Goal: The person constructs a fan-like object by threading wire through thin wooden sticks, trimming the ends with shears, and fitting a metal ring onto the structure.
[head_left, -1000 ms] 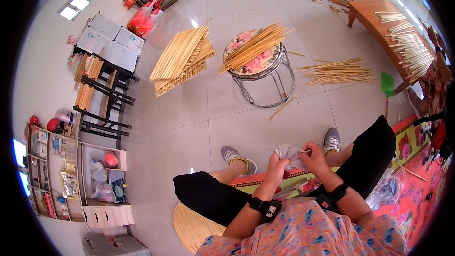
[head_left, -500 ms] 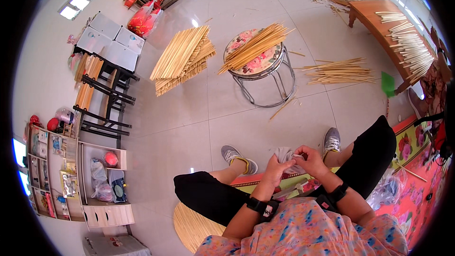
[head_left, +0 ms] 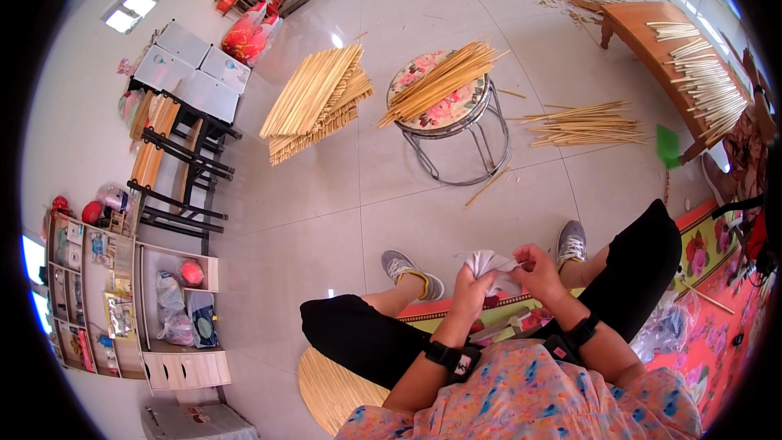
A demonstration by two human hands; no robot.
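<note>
Between my knees, my left hand [head_left: 471, 292] grips a crumpled white cloth [head_left: 493, 264] from the lower left, thumb pressed on it. My right hand [head_left: 538, 270] pinches the right part of that cloth with its fingertips; whether anything small is between them is unclear. Both wrists wear black straps. Below the hands lies a floral mat [head_left: 696, 334] in pink and yellow. A round sheet of straw-coloured sticks [head_left: 330, 383] is partly visible beside my left leg.
A floral stool [head_left: 432, 114] bears loose sticks; stick piles [head_left: 305, 98] [head_left: 582, 126] lie either side. A wooden bench [head_left: 631, 33] with pale sticks stands right, a person's foot [head_left: 717, 175] beside it. Shelves [head_left: 106, 310] and black stacked furniture [head_left: 179, 187] line the left.
My right fingers moved in toward the left hand half a second ago and have since drawn slightly back to the right, spreading the cloth a little wider between both hands.
</note>
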